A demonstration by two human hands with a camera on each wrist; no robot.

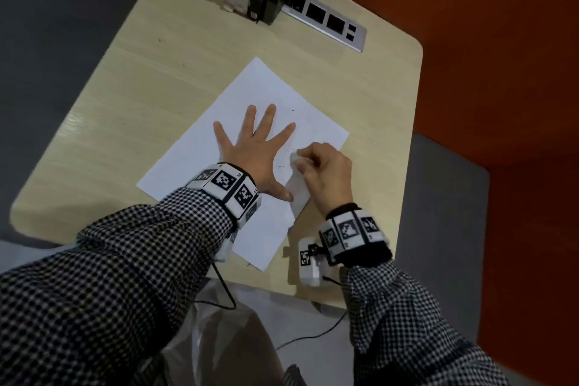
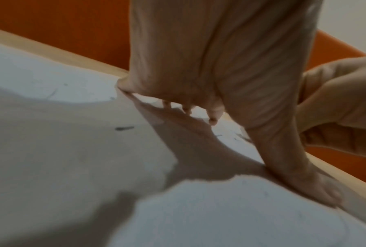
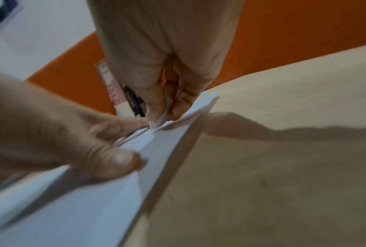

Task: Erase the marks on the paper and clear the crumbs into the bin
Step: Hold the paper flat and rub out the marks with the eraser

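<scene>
On the paper (image 1: 250,122), mid-tabletop (image 1: 131,94), you're only partway through erasing: faint marks (image 2: 124,128) show near your left hand (image 1: 253,153), and no crumbs look cleared. No bin is identifiable. Left fingers (image 1: 268,113) spread wide, pressed flat on the sheet. Right hand (image 1: 326,172), at the paper's right edge, pinches a white eraser (image 1: 296,160) against it.
</scene>
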